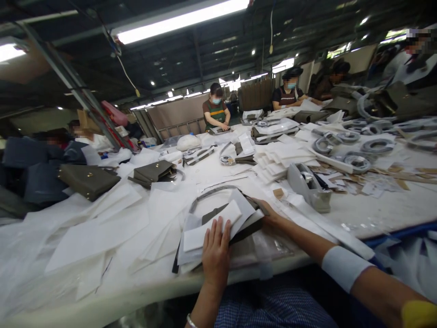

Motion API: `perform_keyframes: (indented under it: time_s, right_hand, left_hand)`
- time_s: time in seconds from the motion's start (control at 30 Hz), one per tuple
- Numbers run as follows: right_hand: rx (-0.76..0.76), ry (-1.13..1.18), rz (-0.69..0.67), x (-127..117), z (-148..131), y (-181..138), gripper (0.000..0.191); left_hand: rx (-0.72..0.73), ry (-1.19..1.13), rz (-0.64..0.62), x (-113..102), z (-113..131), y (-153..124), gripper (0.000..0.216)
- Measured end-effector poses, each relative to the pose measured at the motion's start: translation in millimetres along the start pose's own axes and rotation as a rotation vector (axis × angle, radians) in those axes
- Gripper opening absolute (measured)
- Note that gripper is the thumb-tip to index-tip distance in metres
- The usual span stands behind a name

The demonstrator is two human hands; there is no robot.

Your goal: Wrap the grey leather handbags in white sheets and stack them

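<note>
A dark olive handbag [251, 226] lies at the table's near edge in front of me, its wrapped grey handle [213, 193] arching away from me. White sheets and a folded white foam pad [211, 226] cover much of its upper face. My left hand [216, 248] rests on the pad with its fingers stretched out flat. At the bag's right end, my right hand [269, 213] grips the side; its fingertips are partly hidden by the bag.
White paper sheets [102, 232] spread over the left side. More olive handbags [88, 180] lie beyond them. A grey tape dispenser [309, 189] stands to the right, near wrapped coiled straps [377, 145] and a stack of foam pads [273, 166]. Co-workers [216, 111] sit across the table.
</note>
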State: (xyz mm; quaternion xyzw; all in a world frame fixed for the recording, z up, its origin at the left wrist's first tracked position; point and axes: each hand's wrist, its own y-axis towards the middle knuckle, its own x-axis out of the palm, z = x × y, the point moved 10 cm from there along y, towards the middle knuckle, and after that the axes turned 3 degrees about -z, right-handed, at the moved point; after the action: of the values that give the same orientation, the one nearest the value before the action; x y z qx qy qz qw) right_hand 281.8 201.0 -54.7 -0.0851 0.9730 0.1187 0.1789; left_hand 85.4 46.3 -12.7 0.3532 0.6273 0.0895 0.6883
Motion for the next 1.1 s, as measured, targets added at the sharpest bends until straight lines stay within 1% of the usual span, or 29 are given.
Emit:
perform_keyframes:
  time_s: [0.1,0.17,0.2,0.27,0.3,0.33,0.37,0.43,0.5,0.53,0.6,0.7,0.8,0.87,0.97,1.03,1.1]
  right_hand:
    - [0.04,0.081,0.086,-25,9,-6,0.05]
    - [0.053,0.132,0.122,-44,6,-10,0.055]
    - [0.052,0.129,0.144,-54,1,-12,0.054]
    - [0.029,0.008,0.192,-74,-18,-14,0.046]
    - [0.004,-0.102,0.199,-79,-32,-12,0.042]
    - [-0.025,-0.239,0.172,-79,-46,-9,0.039]
    - [-0.051,-0.38,0.109,-71,-59,-3,0.037]
    - [-0.074,-0.585,-0.078,-43,-72,11,0.036]
    - [-0.044,-0.701,-0.242,-11,-70,27,0.032]
    - [-0.015,-0.739,-0.297,3,-65,34,0.028]
    - [0.057,-0.809,-0.369,27,-54,48,0.026]
    - [0.168,-0.912,-0.428,52,-41,59,0.038]
    - [0.262,-0.986,-0.433,60,-39,64,0.04]
    - [0.322,-1.017,-0.412,57,-39,66,0.038]
    - [0.408,-1.026,-0.373,47,-33,69,0.035]
    - [0.449,-0.995,-0.366,40,-26,68,0.031]
    - [0.45,-0.933,-0.372,36,-20,67,0.027]
  left_hand:
    - [0.032,0.028,0.062,-3,10,-1,0.068]
    - [0.07,0.056,0.088,-2,25,-3,0.064]
    - [0.087,0.069,0.091,-1,34,-3,0.062]
    - [0.11,0.093,0.086,3,50,-4,0.056]
    - [0.112,0.102,0.085,5,57,-4,0.054]
    - [0.105,0.108,0.086,6,62,-4,0.052]
    - [0.096,0.114,0.08,7,65,-4,0.051]
    - [0.075,0.124,0.061,8,68,-4,0.05]
    - [0.068,0.136,0.037,8,67,-6,0.051]
    - [0.069,0.143,0.026,7,67,-7,0.051]
    - [0.066,0.154,0.018,5,64,-10,0.051]
    - [0.053,0.158,0.068,-2,62,-16,0.048]
    - [0.044,0.157,0.186,-5,59,-21,0.045]
    - [0.064,0.164,0.27,0,58,-22,0.044]
    - [0.079,0.191,0.413,9,54,-24,0.044]
    - [0.087,0.195,0.463,12,52,-25,0.044]
    - [0.093,0.187,0.45,12,51,-25,0.044]
